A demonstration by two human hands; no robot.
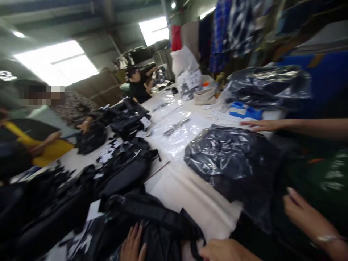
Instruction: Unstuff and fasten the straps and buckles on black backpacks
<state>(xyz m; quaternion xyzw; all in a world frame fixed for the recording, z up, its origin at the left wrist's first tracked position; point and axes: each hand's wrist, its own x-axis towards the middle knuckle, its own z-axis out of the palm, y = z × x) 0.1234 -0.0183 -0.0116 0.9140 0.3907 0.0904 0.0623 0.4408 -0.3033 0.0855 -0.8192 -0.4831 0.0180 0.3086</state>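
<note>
Your left hand (133, 244) lies flat and released on the black strapped fabric bag (154, 221); your right hand (225, 250) grips its strap. No writing is legible.

Bare strip of white cloth-covered table (185, 192) open just ahead of the left hand (133, 244), black strapped garment (157, 221) under its fingers, glossy black plastic-bagged bundle (231, 159) blocking the right, heaped dark garments (119, 170) crowding the left, another person's outstretched hand (258, 125) beyond the bundle
</note>
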